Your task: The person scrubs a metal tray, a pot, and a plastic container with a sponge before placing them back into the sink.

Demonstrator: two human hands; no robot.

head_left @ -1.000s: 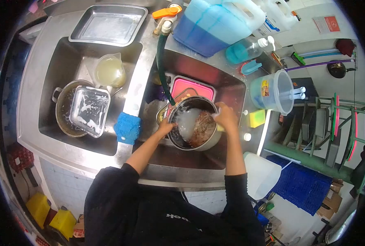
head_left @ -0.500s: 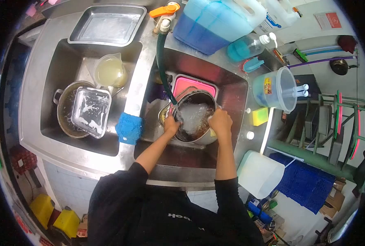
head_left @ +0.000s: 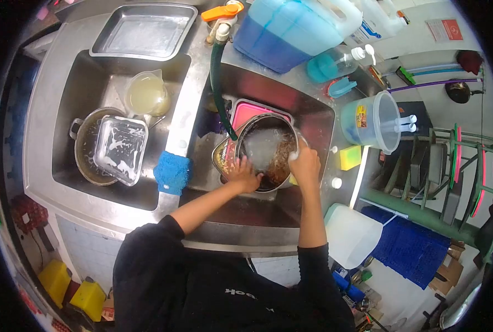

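A metal pot (head_left: 286, 126) is tilted in the right sink basin, with cloudy water and brown residue inside. My right hand (head_left: 305, 164) is closed on the pot's right rim. My left hand (head_left: 243, 177) lies at the lower left rim, fingers spread and partly inside the pot. A dark green hose (head_left: 217, 88) runs from the orange-handled tap (head_left: 222, 14) down to the pot's left edge. Behind the pot is a pink-bottomed tray (head_left: 246, 113). At its left sits a metal strainer or bowl (head_left: 220, 157) with food bits, partly hidden.
The left basin holds a jug of cloudy liquid (head_left: 148, 94), a large pot (head_left: 86, 157) and a soapy tray (head_left: 122, 146). A blue cloth (head_left: 173, 172) lies on the divider. A yellow sponge (head_left: 350, 157) and a clear bucket (head_left: 371, 122) stand on the right ledge.
My left hand has let go of the hose end and opened against the pot's rim. The pot is tipped differently, showing more brown residue. My right hand has shifted slightly right.
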